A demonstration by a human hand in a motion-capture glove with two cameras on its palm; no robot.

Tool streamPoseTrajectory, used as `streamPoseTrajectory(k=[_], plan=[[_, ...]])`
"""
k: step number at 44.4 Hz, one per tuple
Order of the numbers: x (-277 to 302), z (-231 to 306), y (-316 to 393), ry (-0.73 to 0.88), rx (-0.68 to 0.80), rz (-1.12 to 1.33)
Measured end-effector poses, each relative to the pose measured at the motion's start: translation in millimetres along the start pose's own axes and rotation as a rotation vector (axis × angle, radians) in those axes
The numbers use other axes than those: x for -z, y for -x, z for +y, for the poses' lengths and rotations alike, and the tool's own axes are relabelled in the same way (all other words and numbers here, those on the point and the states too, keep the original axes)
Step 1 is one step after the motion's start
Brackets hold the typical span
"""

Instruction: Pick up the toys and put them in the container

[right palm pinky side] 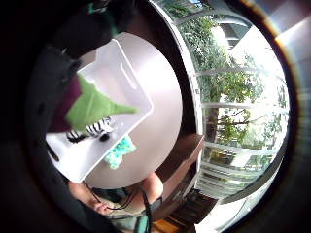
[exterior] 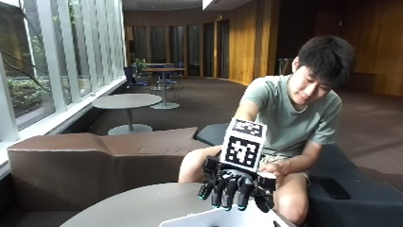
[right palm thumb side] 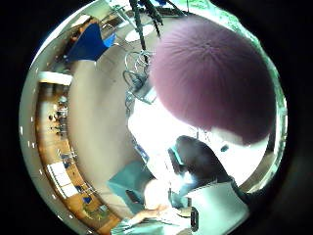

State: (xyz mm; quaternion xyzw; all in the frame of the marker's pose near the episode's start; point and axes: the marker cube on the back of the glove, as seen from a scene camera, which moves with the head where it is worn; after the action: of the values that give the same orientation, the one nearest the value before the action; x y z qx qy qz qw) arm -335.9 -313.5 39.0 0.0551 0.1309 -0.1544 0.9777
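My gloved right hand (exterior: 236,187) hovers just above the white container (exterior: 214,220), fingers curled downward. It grips a purple plush toy (right palm thumb side: 215,78) with green leaves (right palm pinky side: 92,107), which sits close against the palm and over the container (right palm pinky side: 131,82). The fingers hide the toy in the outside view. A small zebra-striped toy (right palm pinky side: 97,128) lies inside the container. A teal toy (right palm pinky side: 119,151) rests on the round grey table (right palm pinky side: 155,121) right beside the container's wall.
The person's bare left hand (exterior: 274,168) rests by the glove's wrist. A brown padded bench (exterior: 94,161) stands behind the table (exterior: 138,208). Tall windows run along one side.
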Motion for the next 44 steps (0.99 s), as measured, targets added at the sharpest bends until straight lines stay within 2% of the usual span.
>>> streamPoseTrajectory(k=[12,29,44], plan=[[22.3,25.0,-24.6,0.033,-0.006,-0.01],[61.4,83.6,-78.5,-0.002,-0.015,0.022],[53.1,133.8,-142.2,0.027,-0.026,-0.006]])
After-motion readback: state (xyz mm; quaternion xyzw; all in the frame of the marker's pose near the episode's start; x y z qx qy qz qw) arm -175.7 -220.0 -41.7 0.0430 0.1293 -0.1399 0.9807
